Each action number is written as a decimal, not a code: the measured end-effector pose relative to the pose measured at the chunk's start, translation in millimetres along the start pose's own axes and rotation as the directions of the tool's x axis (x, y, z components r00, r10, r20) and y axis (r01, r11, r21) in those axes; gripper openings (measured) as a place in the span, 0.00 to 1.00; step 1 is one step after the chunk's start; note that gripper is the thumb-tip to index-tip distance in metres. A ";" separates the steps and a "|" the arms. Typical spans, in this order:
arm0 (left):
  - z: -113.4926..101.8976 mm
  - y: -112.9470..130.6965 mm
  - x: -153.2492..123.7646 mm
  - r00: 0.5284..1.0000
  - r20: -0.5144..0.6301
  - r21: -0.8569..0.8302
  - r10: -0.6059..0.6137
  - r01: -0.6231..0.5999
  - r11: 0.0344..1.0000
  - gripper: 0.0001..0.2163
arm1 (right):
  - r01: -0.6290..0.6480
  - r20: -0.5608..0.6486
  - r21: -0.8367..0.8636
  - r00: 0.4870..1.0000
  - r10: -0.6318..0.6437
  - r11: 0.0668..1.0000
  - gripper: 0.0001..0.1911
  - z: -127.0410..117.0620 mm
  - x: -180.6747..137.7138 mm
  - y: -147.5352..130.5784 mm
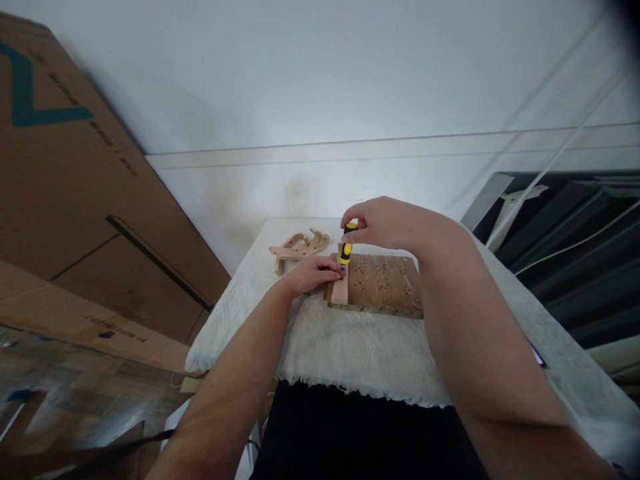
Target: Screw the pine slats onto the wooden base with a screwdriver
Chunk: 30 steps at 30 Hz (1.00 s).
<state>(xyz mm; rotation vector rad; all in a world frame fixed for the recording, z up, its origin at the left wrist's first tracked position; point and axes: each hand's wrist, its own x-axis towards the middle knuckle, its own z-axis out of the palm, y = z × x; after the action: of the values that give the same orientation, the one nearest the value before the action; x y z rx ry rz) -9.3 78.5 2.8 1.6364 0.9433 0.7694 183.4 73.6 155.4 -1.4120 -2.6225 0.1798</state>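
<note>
My right hand is closed round the top of a small yellow and black screwdriver, which stands upright with its tip down on a pale wooden strip. The strip lies along the left edge of a brown wooden board dotted with small holes. My left hand rests beside the strip, fingers pinched together at the screwdriver's tip; what they pinch is too small to see. A pale cut-out wooden piece with curved arms lies behind my left hand.
A table covered with a white fringed cloth bears everything. A large cardboard box leans at the left against a white wall. Dark panels and white cables stand at the right. Wooden floor shows at lower left.
</note>
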 end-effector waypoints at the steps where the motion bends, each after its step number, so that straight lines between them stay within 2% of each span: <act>1: -0.1 -0.2 0.0 1.000 0.001 0.000 0.000 0.000 1.000 0.07 | 0.008 -0.001 0.016 1.000 -0.008 1.000 0.20 -1.0 -1.5 -0.4; 5: 0.0 0.5 -0.6 1.000 0.004 -0.010 -0.004 0.004 1.000 0.06 | -0.006 0.028 0.006 1.000 0.006 1.000 0.19 -7.3 -7.9 -4.1; 10: 1.1 5.4 -1.9 1.000 -0.009 -0.004 -0.029 0.029 1.000 0.04 | -0.094 0.023 -0.076 0.995 0.096 0.993 0.22 -6.1 -5.4 -3.8; 15: 0.7 4.2 -0.9 1.000 -0.007 -0.013 -0.028 0.028 1.000 0.04 | -0.025 -0.013 -0.015 1.000 0.025 1.000 0.19 -0.6 -0.2 1.3; 18: 0.0 1.4 -0.3 0.999 -0.011 -0.025 -0.035 0.034 0.999 0.04 | 0.023 0.016 -0.004 1.000 -0.023 1.000 0.19 -3.3 -2.9 0.2; 20: -0.2 0.5 -0.2 0.999 -0.012 -0.032 -0.044 0.044 0.999 0.05 | 0.008 0.039 -0.042 0.999 -0.006 0.999 0.18 -5.3 -4.4 -1.2; 25: -0.3 0.5 -0.1 0.999 -0.014 -0.037 -0.043 0.043 0.998 0.06 | -0.078 0.015 -0.094 0.997 0.080 0.993 0.23 -1.2 0.7 0.3; 30: -0.7 -1.2 0.2 1.000 -0.002 -0.060 -0.013 0.013 0.998 0.06 | 0.013 0.010 -0.009 1.000 -0.013 1.000 0.19 0.3 -0.3 0.5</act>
<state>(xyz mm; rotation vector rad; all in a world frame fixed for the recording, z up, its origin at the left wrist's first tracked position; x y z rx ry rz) -10.0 79.1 1.9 1.5763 0.9228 0.7835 183.9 73.5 155.0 -1.4004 -2.6429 0.1742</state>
